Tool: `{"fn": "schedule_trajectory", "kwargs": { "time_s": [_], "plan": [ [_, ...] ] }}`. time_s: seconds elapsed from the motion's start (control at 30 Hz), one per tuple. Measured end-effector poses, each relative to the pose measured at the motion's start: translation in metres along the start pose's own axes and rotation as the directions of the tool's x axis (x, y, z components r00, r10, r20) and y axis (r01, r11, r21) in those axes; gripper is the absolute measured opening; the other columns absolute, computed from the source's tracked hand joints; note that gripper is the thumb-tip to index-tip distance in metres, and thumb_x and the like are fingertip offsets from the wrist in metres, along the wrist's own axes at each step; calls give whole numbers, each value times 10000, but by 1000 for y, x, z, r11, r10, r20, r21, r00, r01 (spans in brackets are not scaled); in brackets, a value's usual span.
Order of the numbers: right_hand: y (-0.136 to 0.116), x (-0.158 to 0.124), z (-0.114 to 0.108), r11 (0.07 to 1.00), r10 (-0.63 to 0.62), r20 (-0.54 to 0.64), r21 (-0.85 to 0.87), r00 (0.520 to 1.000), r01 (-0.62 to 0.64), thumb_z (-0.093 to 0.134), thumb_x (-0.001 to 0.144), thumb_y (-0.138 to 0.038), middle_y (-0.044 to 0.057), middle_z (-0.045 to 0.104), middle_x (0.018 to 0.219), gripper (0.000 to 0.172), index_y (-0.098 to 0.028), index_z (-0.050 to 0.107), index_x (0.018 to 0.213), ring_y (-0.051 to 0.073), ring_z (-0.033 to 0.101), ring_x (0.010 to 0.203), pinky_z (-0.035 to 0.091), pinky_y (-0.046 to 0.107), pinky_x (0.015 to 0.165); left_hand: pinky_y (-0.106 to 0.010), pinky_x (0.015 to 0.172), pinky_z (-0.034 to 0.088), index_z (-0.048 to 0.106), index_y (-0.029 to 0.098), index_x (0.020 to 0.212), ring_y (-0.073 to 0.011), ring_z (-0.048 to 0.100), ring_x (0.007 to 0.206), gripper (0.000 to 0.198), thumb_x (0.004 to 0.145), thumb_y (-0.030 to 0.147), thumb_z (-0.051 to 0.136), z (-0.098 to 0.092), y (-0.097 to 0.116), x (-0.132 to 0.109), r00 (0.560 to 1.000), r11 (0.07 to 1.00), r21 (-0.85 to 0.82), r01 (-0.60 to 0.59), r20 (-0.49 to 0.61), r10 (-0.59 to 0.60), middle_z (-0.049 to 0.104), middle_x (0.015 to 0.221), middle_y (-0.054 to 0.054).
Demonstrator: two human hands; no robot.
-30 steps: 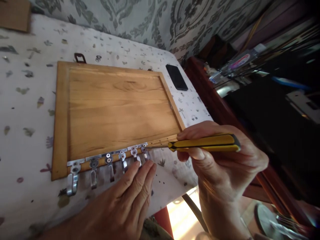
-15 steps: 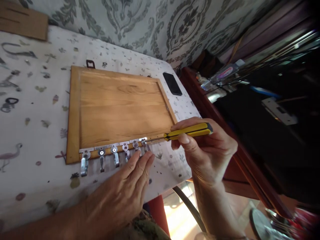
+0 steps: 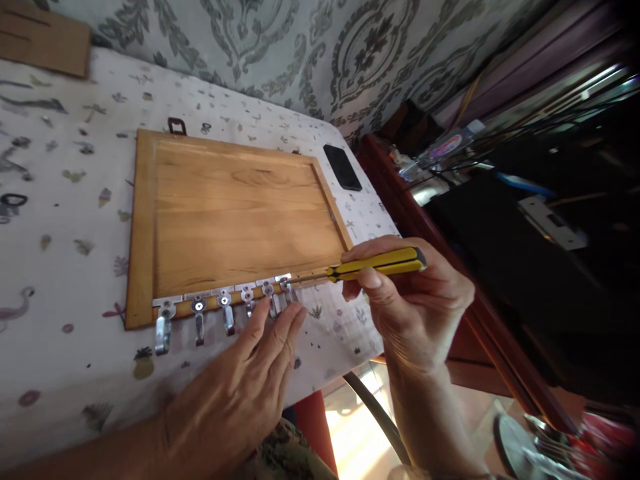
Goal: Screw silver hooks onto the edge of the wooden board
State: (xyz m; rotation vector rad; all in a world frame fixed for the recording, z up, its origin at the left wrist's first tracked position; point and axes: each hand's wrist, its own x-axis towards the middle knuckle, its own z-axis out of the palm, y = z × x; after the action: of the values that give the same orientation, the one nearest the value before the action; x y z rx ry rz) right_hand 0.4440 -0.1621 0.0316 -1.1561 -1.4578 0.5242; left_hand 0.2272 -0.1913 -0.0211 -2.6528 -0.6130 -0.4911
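Note:
A framed wooden panel [image 3: 240, 217] lies flat on the patterned tablecloth. Along its near edge runs a row of several silver metal hooks [image 3: 163, 330], with cross-head screws visible in some of them. My right hand [image 3: 425, 310] grips a yellow-and-black screwdriver [image 3: 385, 264] between thumb and fingers. Its thin shaft points left, and the tip meets the screw area of the rightmost hook. My left hand [image 3: 235, 383] is spread with fingers extended, the fingertips resting at the rightmost hooks and partly covering them.
A black phone [image 3: 343, 167] lies beyond the panel's right corner, and a small brown metal piece [image 3: 177, 127] by its far edge. Cardboard [image 3: 45, 40] sits at the back left. A reddish-brown wooden cabinet [image 3: 400, 200] with cables and a plastic bottle [image 3: 440, 152] stands to the right.
The view has shifted slightly, so the panel and hooks appear a little further left. Both hands keep nearly the same places, with the screwdriver still at the rightmost hook.

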Motion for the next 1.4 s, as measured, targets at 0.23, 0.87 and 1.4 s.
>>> {"fn": "schedule_trajectory", "kwargs": {
  "time_s": [0.23, 0.87, 1.4],
  "plan": [
    [0, -1, 0, 999, 23, -9, 38, 1000, -22, 882, 877, -328, -3, 780, 930, 118, -318, 823, 978, 112, 645, 561, 601, 260, 484, -538, 1262, 366, 810, 209, 1283, -301, 548, 1453, 498, 941, 386, 494, 2, 1, -1, 1000, 1000, 2, -1, -6, 1, 711, 1454, -74],
    [-6, 4, 6, 998, 8, 34, 68, 999, -10, 848, 889, -178, -22, 767, 895, 108, -263, 823, 952, 82, 664, 562, 584, 195, 513, -539, 1193, 428, 781, 128, 1250, -336, 567, 1396, 359, 1031, 327, 579, -5, -5, 0, 994, 991, -127, -41, -104, 27, 689, 1455, -144],
    [-8, 14, 7, 952, 144, -71, -263, 987, -158, 832, 736, -503, 2, 744, 623, 238, -271, 800, 781, 173, 695, 521, 572, 223, 540, -427, 825, 609, 744, 245, 1114, -244, 701, 946, 337, 1099, 211, 409, -33, -173, -55, 839, 840, -244, 484, -145, -525, 755, 1016, -75]
  ]
}}
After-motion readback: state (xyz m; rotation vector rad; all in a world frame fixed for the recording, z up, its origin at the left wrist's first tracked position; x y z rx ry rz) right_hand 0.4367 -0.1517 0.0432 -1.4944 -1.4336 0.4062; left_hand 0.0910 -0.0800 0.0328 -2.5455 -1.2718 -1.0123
